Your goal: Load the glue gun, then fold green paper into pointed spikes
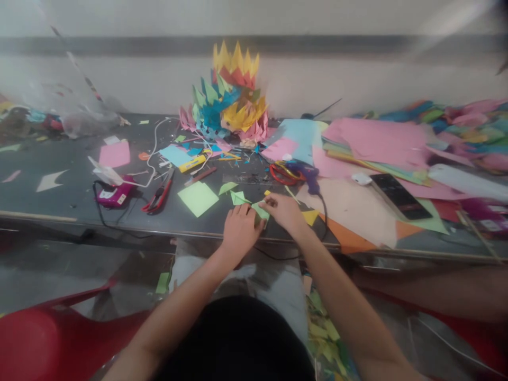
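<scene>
Near the table's front edge, my left hand (pixel 241 227) and my right hand (pixel 284 210) meet at a small piece of light green paper (pixel 261 210). My right fingers pinch its upper right part. The left fingers are bent and press on its left side, with the thumb under my palm side. Just left of it lies a folded green paper piece (pixel 238 198), and behind that a rounded green scrap (pixel 227 187). A stack of square green paper sheets (pixel 198 199) rests further left.
Folded-paper shapes (pixel 234 106) stand at the back. Red-handled pliers (pixel 159 194), a purple power socket box (pixel 116 193) and a yellow cutter (pixel 192 163) lie left. To the right are a glue gun (pixel 309 174), pink paper sheets (pixel 377 143) and a phone (pixel 400 196). Cords cross the table.
</scene>
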The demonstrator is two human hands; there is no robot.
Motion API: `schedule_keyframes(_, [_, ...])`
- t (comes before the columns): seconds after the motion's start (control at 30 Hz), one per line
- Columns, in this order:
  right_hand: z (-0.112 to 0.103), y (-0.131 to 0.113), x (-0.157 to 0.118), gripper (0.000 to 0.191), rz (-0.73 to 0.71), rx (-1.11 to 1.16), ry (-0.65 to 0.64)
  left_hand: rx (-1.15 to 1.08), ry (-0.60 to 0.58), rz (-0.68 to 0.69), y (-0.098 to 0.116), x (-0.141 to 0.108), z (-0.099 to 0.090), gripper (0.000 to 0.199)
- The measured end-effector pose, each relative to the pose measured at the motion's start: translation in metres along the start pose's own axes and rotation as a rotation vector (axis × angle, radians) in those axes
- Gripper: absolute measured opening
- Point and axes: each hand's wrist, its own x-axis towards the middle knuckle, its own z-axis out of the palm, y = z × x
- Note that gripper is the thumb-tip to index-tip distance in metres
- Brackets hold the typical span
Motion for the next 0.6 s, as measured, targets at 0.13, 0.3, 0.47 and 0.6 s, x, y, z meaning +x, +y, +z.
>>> schedule_keyframes(0.13, [0.0, 0.009, -0.009, 0.018, -0.194, 0.043, 0.044, -0.037, 0.026, -0.001, -0.001, -0.001, 0.003, 0.023])
schedule_keyframes(0.3, [0.003, 0.017, -0.019, 0.027, -0.377, -0.075, 0.02, -0.054, 0.043, 0.007, -0.001, -0.002, 0.005, 0.022])
schedule_keyframes(0.47, [0.002, 0.019, -0.02, 0.028, -0.497, -0.211, -0.058, -0.054, 0.055, 0.006, -0.002, -0.003, 0.005, 0.019])
schedule_keyframes(0.6, [0.0, 0.021, -0.017, 0.027, -0.557, -0.194, -0.083, -0.049, 0.048, 0.013, -0.002, -0.003, 0.004, 0.018])
